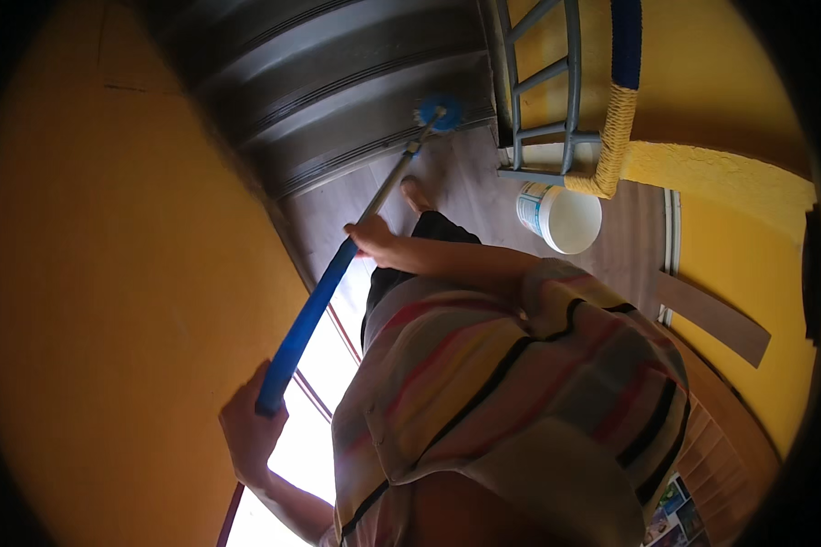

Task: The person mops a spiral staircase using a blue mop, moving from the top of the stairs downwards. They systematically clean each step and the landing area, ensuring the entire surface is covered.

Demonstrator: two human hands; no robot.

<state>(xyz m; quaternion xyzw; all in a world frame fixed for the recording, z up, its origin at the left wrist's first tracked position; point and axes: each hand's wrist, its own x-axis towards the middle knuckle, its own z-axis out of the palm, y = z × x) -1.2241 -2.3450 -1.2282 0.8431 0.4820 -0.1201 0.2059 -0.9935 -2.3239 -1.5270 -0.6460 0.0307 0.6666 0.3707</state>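
Observation:
A long-handled mop slants across the middle, with a blue sleeve on its upper handle and a bare metal pole below. Its round blue head is at the foot of the dark stairs, by the bottom riser. My left hand is closed round the top end of the handle, close to the orange wall. Farther along, my right hand grips the handle near the lower end of the blue sleeve. My bare foot is on the floor beside the pole.
Dark stairs rise ahead, beside an orange wall on the left. At the right stand a grey metal railing with a rope-wrapped post and a white bucket on the wooden floor. A thin board lies farther right.

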